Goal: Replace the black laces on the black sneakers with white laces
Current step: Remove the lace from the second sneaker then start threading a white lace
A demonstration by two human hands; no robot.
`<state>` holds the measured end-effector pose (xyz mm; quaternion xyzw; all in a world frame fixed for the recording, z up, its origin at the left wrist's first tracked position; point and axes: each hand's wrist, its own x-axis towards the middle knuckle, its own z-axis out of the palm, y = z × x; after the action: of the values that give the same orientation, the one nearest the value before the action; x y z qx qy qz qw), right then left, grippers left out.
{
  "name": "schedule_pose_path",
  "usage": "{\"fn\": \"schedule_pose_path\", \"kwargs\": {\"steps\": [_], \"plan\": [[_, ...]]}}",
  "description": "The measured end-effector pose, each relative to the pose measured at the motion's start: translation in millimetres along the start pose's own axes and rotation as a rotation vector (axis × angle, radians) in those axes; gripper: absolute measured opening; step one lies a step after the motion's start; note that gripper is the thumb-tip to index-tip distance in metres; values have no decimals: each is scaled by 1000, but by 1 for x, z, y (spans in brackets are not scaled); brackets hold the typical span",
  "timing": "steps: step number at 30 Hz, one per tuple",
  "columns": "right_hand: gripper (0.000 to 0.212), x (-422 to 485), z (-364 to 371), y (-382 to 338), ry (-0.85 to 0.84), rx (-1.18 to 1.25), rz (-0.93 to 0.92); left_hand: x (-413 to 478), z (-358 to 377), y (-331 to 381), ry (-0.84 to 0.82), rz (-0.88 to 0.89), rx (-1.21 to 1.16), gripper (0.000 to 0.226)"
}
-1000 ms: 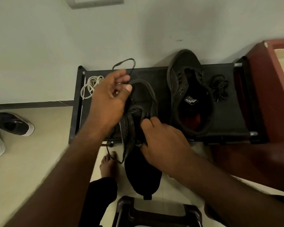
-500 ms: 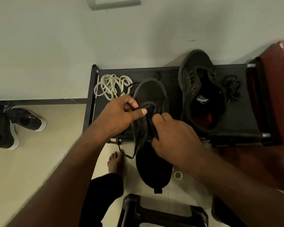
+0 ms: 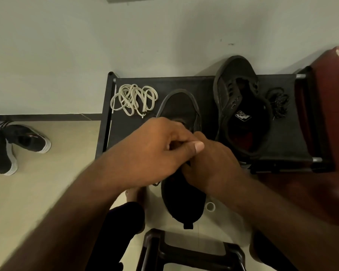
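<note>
A black sneaker [image 3: 181, 200] lies toe-first on the front of a black shoe rack [image 3: 200, 83], heel hanging toward me. My left hand [image 3: 155, 151] covers its lacing area with fingers curled and thumb pressed across; what it pinches is hidden. My right hand [image 3: 211, 165] grips the sneaker's right side at the tongue. A short end of black lace [image 3: 156, 183] hangs below my left hand. The second black sneaker [image 3: 241, 106], unlaced, lies on the rack to the right. A bundle of white laces [image 3: 134, 100] rests at the rack's left, a removed black lace [image 3: 278, 104] at its right.
A black-and-white shoe [image 3: 25, 138] sits on the floor at left. A dark red cabinet [image 3: 333, 118] stands right of the rack. A black stool [image 3: 190, 251] is below the sneaker, with my bare foot [image 3: 133, 194] and a small white ring [image 3: 210, 206] on the floor.
My left hand dropped from above the rack, where it pulled a black lace loop upward, down onto the sneaker's lacing area beside my right hand. The white laces are now uncovered.
</note>
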<state>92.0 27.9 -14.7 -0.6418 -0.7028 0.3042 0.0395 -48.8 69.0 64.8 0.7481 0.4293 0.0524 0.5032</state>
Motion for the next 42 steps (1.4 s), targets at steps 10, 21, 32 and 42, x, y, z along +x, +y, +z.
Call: {"fn": "schedule_pose_path", "kwargs": {"steps": [10, 21, 32, 42], "plan": [[31, -1, -3, -4, 45, -92, -35, 37, 1, -65, 454, -421, -113, 20], [31, -1, -2, -4, 47, -108, -32, 51, 4, -78, 397, -245, 49, 17], [33, -3, -6, -4, 33, -95, -45, 49, -3, -72, 466, -257, -156, 25], [37, -3, -5, -4, 24, -109, -35, 48, 1, -66, 480, -129, -140, 14]]}}
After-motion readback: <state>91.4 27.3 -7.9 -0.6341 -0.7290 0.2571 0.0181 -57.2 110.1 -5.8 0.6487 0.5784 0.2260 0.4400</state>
